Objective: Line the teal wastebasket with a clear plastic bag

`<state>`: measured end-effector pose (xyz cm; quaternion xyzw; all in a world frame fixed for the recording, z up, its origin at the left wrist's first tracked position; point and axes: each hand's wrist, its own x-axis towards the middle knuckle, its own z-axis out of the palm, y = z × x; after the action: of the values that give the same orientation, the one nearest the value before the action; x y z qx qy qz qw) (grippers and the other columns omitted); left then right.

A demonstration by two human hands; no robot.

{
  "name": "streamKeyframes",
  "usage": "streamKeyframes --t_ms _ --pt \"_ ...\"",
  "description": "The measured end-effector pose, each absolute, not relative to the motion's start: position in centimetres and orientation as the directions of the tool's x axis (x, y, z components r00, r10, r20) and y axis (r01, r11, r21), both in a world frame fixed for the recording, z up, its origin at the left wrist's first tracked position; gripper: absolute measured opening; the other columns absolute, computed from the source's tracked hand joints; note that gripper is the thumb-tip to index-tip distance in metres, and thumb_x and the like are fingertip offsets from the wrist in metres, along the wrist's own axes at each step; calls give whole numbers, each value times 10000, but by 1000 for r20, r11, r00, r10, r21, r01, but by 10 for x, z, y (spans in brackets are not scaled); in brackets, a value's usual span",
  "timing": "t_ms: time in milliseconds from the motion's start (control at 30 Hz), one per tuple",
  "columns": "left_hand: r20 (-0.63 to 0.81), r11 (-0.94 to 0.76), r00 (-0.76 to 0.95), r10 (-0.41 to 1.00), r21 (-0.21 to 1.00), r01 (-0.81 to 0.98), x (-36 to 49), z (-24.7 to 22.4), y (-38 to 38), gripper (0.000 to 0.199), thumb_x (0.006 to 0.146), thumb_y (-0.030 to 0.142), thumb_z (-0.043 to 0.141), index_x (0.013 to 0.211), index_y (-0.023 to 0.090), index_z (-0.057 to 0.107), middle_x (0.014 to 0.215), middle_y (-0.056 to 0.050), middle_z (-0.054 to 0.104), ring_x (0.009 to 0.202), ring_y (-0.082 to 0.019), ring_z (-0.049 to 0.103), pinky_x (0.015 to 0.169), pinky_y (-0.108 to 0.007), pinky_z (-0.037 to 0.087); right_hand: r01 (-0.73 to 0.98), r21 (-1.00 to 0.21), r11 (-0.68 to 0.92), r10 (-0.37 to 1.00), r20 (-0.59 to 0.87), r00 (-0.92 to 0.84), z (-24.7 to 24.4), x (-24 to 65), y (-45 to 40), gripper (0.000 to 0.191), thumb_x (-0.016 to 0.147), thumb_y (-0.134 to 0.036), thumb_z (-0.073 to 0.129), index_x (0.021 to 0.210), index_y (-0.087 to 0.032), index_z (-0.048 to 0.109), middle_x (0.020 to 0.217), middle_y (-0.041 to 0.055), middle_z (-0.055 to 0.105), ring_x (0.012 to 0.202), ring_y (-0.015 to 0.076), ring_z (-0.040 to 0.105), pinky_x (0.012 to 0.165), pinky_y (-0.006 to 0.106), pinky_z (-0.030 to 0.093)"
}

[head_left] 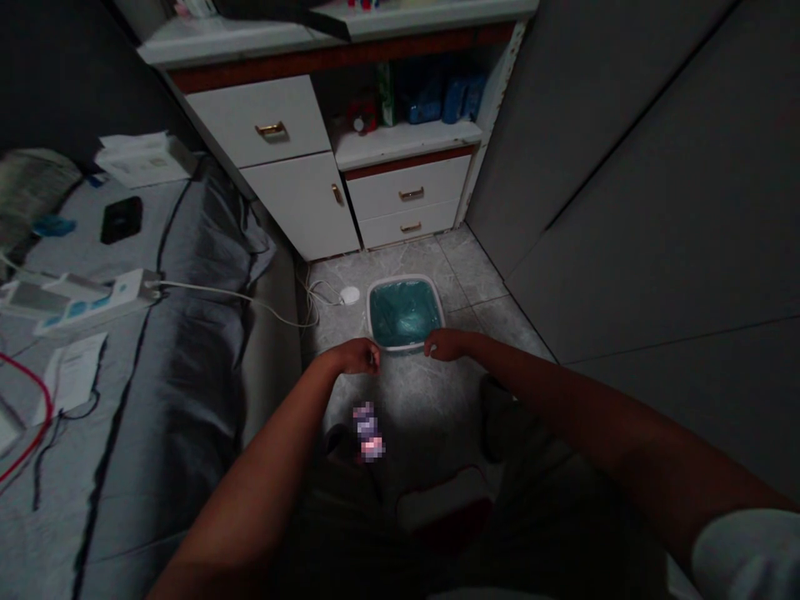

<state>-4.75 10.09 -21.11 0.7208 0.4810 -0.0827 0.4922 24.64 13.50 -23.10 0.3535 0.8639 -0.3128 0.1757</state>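
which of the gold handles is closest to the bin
The handle on the bottom drawer: it is the lowest of the four, and the other three sit higher, farther from the bin.

One camera sits on the person's head. It looks forward and down at the grey stone-look tile floor. The bare left forearm and bare right forearm are close to it. The low bin with a pale rim and blue-green plastic lining is farther off, near the middle. The white cupboard with gold handles is farther still, at the top.
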Motion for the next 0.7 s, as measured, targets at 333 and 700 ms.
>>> streamKeyframes --t_ms 333,700 --pt "-668 -75 377 641 435 897 -67 -222 106 290 693 307 822 961 205 784 713 28 672 716 -163 647 669 -239 440 752 -417 511 517 -550 -656 -197 247 147 445 855 -55 602 1216 -173 833 1225 77 806 1108 206 750 924 216 509" --pt "-452 -115 267 851 335 935 -59 -230 105 423 880 324 737 1297 257 715 922 -33 764 935 -229 718 827 -281 504 724 -545 423 606 -424 -673 -146 259 176 442 870 -88 564 1193 -198 845 922 36 820 757 144 718 745 210 505"
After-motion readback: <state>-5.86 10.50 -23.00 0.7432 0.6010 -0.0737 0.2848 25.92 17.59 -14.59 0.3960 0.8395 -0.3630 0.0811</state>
